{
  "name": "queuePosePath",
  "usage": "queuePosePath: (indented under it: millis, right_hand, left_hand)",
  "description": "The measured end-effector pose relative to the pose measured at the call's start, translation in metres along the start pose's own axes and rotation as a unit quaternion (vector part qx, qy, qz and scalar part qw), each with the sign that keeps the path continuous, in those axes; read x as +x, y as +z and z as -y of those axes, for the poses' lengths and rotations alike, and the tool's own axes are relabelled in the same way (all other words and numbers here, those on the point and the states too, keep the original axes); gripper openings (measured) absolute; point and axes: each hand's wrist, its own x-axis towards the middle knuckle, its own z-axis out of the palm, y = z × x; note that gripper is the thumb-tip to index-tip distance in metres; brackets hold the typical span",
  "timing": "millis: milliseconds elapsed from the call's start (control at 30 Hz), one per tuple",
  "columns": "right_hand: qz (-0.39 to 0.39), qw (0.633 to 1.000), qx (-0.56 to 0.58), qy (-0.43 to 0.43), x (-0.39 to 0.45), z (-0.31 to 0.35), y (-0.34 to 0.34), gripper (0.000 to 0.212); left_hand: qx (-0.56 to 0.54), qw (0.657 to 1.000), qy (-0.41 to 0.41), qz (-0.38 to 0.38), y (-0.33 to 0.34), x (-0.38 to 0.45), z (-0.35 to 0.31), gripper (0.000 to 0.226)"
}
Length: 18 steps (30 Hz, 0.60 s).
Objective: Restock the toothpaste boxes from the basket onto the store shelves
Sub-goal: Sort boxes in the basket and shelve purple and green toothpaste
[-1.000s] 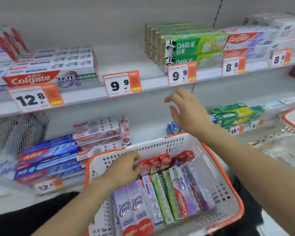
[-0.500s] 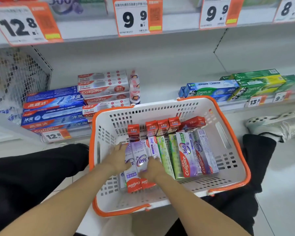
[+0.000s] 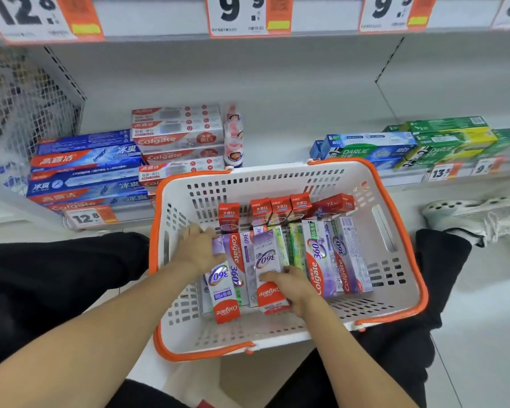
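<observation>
Item: white perforated plastic basket with orange rim (image 3: 395,231), sitting between the person's knees. Both hands are working inside it. Right hand (image 3: 292,285) is gripping the near end of a purple-and-red Colgate 360 toothpaste box (image 3: 267,260); left hand (image 3: 198,248) is curling its fingers round the far end of the neighbouring purple boxes (image 3: 227,278). Advice: lifting them level as one bundle, ends squared (loose ones would probably slide out). Further in, small red cartons (image 3: 280,209) are standing upright. Beyond, the lower grey metal shelf (image 3: 277,148) is showing a gap between stacked Colgate and Darlie boxes.
</observation>
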Motion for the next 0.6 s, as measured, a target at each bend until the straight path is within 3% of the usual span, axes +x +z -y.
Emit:
queuePosePath:
  millis: [133,267,367,433,533,600]
  right_hand:
    - [0.002,0.999,0.045,-0.021,-0.003,0.004,-0.001,0.041]
    - [0.006,0.998,0.035,-0.045,-0.004,0.003,0.003,0.062]
    - [-0.002,0.997,0.041,-0.07,-0.007,0.003,0.004,0.1]
    - [-0.009,0.995,0.059,-0.078,-0.009,0.005,0.003,0.112]
    - [-0.017,0.995,0.068,-0.068,-0.015,0.007,0.003,0.112]
    - [-0.025,0.995,0.064,-0.07,-0.014,0.008,0.002,0.099]
  left_hand:
    - [-0.188,0.982,0.007,0.014,-0.007,-0.015,-0.004,0.048]
    - [-0.336,0.942,-0.005,-0.001,-0.023,-0.025,-0.009,0.057]
    - [-0.352,0.935,0.029,-0.037,-0.04,-0.028,-0.014,0.052]
    - [-0.306,0.948,0.083,-0.028,-0.047,-0.034,-0.018,0.047]
    - [-0.257,0.959,0.12,0.024,-0.046,-0.044,-0.02,0.047]
    - [-0.264,0.955,0.111,0.074,-0.041,-0.048,-0.018,0.049]
